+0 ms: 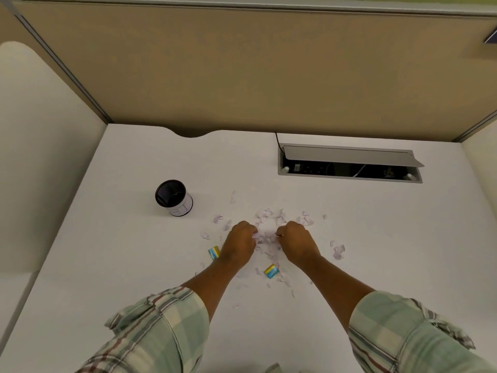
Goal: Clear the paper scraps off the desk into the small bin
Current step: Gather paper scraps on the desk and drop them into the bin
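Small torn white paper scraps (265, 214) lie scattered on the flat white desk (134, 265), right of the small black mesh bin (173, 197). I see my left hand (240, 242) and right hand (295, 242) curled, each pinching scraps.

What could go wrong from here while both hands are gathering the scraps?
1. The small bin has a narrow mouth and stands left of the pile; paper scraps pinched by the left hand and right hand may drop on the way.
2. The stray scraps far right could be missed.
3. A sweep away from the person might send bits into the open cable hatch.
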{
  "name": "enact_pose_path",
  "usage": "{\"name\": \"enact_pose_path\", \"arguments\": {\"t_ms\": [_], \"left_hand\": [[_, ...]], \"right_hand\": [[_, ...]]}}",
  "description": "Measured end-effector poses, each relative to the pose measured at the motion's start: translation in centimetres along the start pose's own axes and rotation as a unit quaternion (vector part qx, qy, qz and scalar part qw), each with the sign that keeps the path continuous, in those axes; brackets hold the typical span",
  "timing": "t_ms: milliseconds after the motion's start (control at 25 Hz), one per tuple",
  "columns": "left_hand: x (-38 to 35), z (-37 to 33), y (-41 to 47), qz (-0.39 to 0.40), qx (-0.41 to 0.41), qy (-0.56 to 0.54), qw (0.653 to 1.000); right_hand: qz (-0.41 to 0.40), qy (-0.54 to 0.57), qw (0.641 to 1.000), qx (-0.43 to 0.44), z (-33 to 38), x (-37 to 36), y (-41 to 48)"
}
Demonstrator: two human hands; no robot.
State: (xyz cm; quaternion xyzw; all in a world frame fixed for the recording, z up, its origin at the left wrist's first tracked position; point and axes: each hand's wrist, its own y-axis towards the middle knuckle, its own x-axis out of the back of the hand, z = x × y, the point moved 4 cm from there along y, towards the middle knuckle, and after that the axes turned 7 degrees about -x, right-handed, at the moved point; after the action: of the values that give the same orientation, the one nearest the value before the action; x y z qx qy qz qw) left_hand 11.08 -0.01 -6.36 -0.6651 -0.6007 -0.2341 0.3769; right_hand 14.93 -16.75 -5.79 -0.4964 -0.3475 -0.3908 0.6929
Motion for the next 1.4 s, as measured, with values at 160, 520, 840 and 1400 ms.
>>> {"name": "enact_pose_path", "arguments": {"t_ms": [160, 520, 840, 1400], "left_hand": [[1.7, 0.5, -1.1, -0.056, 0.017, -0.045, 0.997], [11.9, 4.9, -3.2, -0.231, 0.023, -0.120, 0.965], [21.0, 11.4, -1.6, -0.285, 0.076, -0.070, 0.953], [23.0, 17.6, -0.2, -0.264, 0.118, -0.117, 0.950]], "right_hand": [[-0.010, 0.081, 0.996, -0.025, 1.0, 0.7, -0.1], [-0.071, 0.248, 0.966, 0.010, 11.4, 3.3, 0.1], [-0.089, 0.334, 0.937, 0.046, 20.3, 4.5, 1.4], [-0.077, 0.282, 0.955, 0.047, 26.7, 4.3, 4.6]]}}
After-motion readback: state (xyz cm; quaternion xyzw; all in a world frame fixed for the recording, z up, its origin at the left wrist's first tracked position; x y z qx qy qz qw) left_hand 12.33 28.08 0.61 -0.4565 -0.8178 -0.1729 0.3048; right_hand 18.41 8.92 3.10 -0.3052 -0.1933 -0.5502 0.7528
